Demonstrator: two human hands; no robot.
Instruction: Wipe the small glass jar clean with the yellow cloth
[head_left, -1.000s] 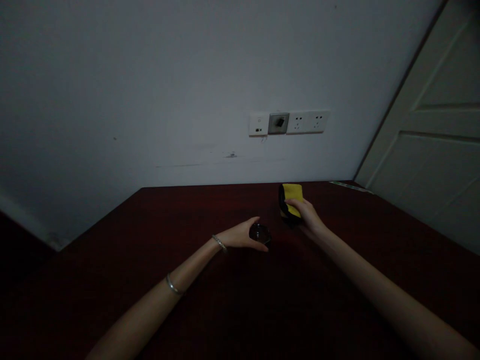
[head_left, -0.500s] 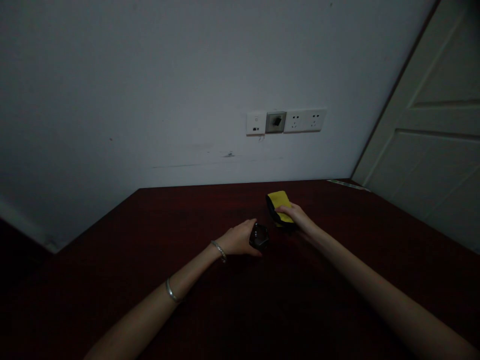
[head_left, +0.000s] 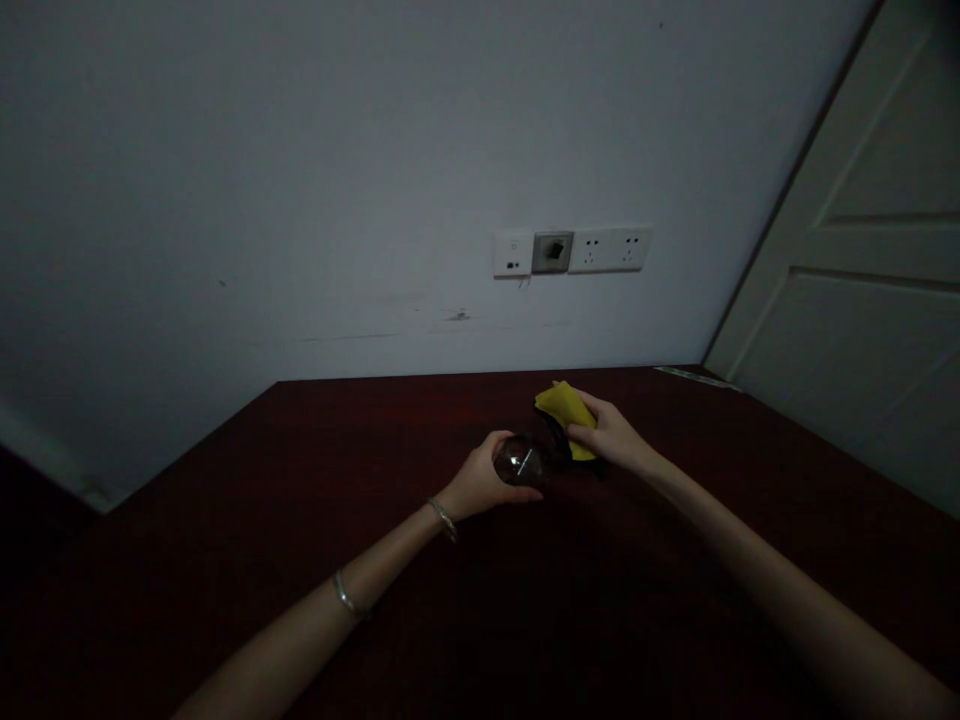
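Observation:
My left hand (head_left: 480,482) is closed round a small dark glass cup (head_left: 519,461), tipped so its round end faces me. My right hand (head_left: 613,435) grips a yellow cloth with a dark edge (head_left: 564,408), held right against the far side of the cup. Both hands meet above the middle of a dark red-brown table (head_left: 390,600). Two thin bracelets sit on my left wrist and forearm. The room is dim, so the cup's detail is hard to make out.
A pale wall rises behind the table, with a row of sockets and a switch (head_left: 571,251). A white door (head_left: 870,290) stands at the right. A thin strip (head_left: 694,377) lies at the table's far right edge.
My left hand has closed on the cup, lifted it off the table and tipped it. My right hand has brought the yellow cloth leftward up to the cup.

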